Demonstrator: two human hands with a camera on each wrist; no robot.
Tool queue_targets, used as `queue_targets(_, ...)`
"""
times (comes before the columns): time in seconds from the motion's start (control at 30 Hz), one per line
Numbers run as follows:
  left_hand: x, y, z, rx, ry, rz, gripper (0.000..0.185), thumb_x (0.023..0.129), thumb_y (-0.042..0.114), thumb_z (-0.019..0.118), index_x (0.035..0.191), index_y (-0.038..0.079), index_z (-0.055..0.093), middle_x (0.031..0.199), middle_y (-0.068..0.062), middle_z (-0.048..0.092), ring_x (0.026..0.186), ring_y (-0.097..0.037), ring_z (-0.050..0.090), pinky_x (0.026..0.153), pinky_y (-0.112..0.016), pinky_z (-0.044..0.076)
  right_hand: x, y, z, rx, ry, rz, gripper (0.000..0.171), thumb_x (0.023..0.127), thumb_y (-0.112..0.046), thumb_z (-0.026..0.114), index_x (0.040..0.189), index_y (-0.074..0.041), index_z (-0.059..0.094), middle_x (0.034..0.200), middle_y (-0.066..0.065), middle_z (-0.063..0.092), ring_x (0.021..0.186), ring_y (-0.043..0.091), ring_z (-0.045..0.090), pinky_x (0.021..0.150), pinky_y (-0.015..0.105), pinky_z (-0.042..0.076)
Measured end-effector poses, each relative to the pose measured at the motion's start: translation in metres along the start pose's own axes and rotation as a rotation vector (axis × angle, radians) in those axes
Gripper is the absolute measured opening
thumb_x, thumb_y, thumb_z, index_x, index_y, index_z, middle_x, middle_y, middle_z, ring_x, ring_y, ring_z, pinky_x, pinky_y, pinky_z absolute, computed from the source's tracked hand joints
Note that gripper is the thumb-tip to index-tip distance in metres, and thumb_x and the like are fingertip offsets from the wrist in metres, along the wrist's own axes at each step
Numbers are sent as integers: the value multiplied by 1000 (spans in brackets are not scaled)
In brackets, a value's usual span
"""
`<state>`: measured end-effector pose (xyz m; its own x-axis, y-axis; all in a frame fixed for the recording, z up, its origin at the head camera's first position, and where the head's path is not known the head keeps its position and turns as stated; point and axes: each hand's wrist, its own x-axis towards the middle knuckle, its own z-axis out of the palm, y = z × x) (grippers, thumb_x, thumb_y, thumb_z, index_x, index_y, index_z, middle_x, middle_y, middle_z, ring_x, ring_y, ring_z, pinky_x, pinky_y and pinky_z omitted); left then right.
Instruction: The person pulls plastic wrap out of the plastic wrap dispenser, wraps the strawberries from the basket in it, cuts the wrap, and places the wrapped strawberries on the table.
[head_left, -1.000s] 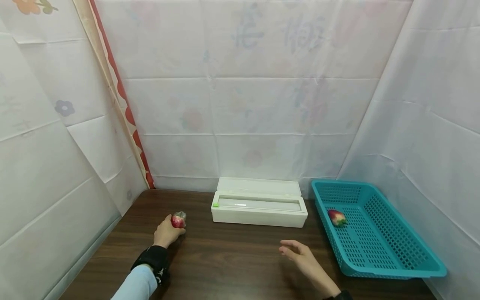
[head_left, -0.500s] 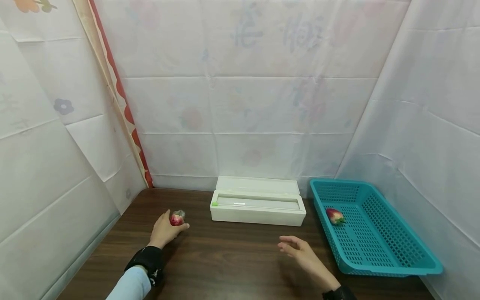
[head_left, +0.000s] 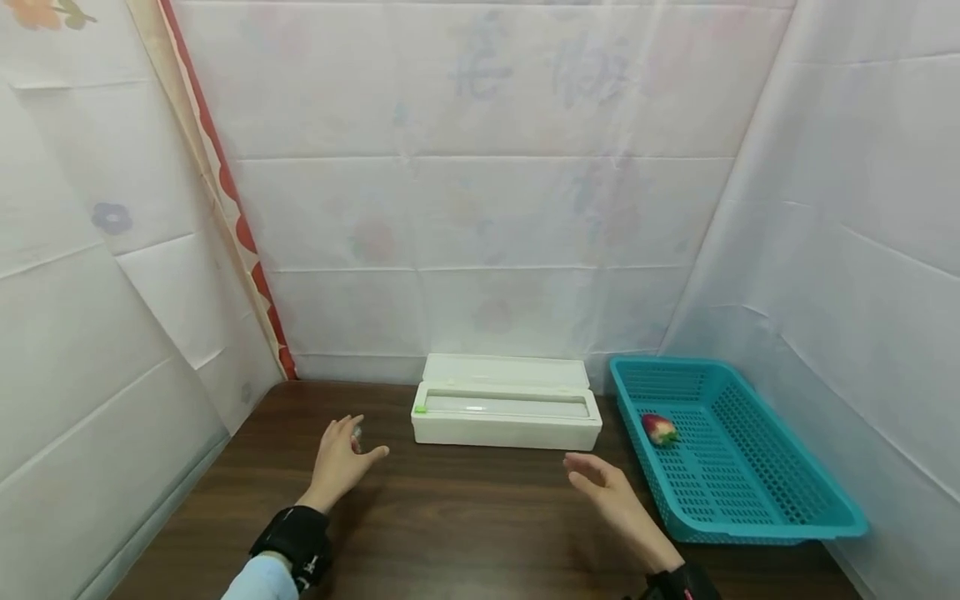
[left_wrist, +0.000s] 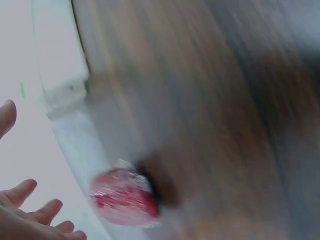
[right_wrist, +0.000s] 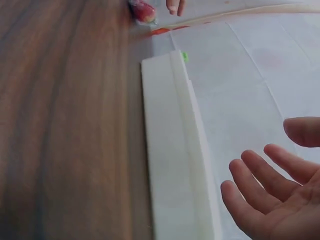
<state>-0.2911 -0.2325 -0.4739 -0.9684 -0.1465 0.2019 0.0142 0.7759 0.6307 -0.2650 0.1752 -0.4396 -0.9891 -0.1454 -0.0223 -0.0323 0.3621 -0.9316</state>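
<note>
A red fruit wrapped in clear plastic film [left_wrist: 125, 197] rests on the brown table at the left. In the head view my left hand [head_left: 336, 468] hides most of it. The left wrist view shows that hand's fingers spread, apart from the wrapped fruit. My right hand [head_left: 611, 498] hovers over the table between the white box and the basket, its fingers loosely bent and holding nothing. The long white cling film dispenser [head_left: 506, 432] stands at the back with its lid raised. A red and yellow fruit with a green end [head_left: 659, 429] lies in the blue basket [head_left: 750, 529].
White printed cloth [head_left: 480, 217] hangs behind and on both sides of the table [head_left: 450, 525]. The basket takes up the table's right side, close to the side cloth. A red scalloped trim [head_left: 247, 236] runs down the left corner.
The left hand's fingers have let go of the wrapped fruit and spread open, and the hand now covers more of it. The right hand has barely moved. The head view has shifted slightly.
</note>
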Motion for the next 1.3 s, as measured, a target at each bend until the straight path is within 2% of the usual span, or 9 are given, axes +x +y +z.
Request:
queue_targets(0.17, -3, 22, 2, 54, 61, 162, 58, 77, 20, 71, 126, -1, 49, 129, -25, 48, 121, -42, 42, 96, -57, 35, 8, -9, -6, -109, 80, -154, 34, 88, -12, 59, 120, -4, 56, 118, 14, 61, 110, 28, 57, 86, 37, 50)
queue_targets(0.3, 3, 51, 6, 96, 74, 265, 41, 78, 16, 70, 115, 3, 60, 113, -16, 62, 104, -32, 59, 86, -47, 46, 19, -25, -20, -289, 207, -340, 28, 85, -1, 60, 113, -5, 61, 106, 11, 66, 99, 26, 62, 81, 38, 52)
queue_targets(0.37, 9, 65, 7, 109, 79, 309, 32, 78, 15, 70, 109, 5, 64, 105, -11, 66, 96, -28, 63, 80, -44, 49, 27, -36, -27, -410, 234, -412, 27, 84, 0, 61, 110, -5, 63, 102, 10, 66, 95, 25, 63, 79, 41, 52)
queue_targets(0.5, 22, 85, 7, 156, 62, 376, 22, 79, 14, 69, 100, 9, 69, 98, -7, 68, 87, -24, 65, 73, -40, 51, 45, -57, -32, -650, 178, -502, 26, 84, -4, 63, 110, -4, 62, 104, 10, 64, 95, 26, 61, 78, 43, 50)
queue_targets(0.63, 43, 96, 5, 244, -12, 412, 21, 82, 14, 67, 101, 8, 69, 100, -8, 68, 90, -24, 64, 74, -39, 52, 67, -71, -31, -771, 91, -504, 28, 85, -8, 62, 112, -3, 61, 107, 12, 63, 97, 26, 59, 79, 42, 49)
queue_targets(0.83, 76, 102, 2, 329, -165, 401, 24, 86, 15, 62, 106, 3, 67, 106, -11, 67, 97, -27, 63, 81, -40, 50, 109, -64, -23, -836, -5, -481, 32, 84, -7, 62, 115, 0, 60, 110, 15, 62, 99, 30, 59, 81, 42, 49)
queue_targets(1.03, 81, 92, 9, 357, -310, 330, 32, 85, 17, 64, 112, 0, 64, 112, -14, 64, 104, -32, 59, 88, -44, 47, 133, -34, -7, -949, -107, -425, 31, 83, -8, 64, 112, 2, 62, 104, 17, 61, 98, 30, 59, 83, 42, 48)
queue_targets(1.17, 76, 84, 19, 345, -331, 276, 33, 84, 18, 64, 112, 2, 63, 113, -13, 64, 104, -32, 59, 87, -44, 47, 136, -17, -3, -944, -119, -388, 24, 82, -8, 65, 104, 3, 66, 93, 16, 62, 88, 28, 59, 77, 41, 48)
queue_targets(1.3, 72, 77, 27, 311, -282, 267, 26, 82, 18, 65, 105, 5, 68, 105, -9, 67, 97, -28, 63, 82, -42, 49, 135, -6, -5, -878, -92, -348, 13, 83, -8, 64, 90, 1, 69, 84, 12, 65, 80, 24, 60, 73, 40, 49)
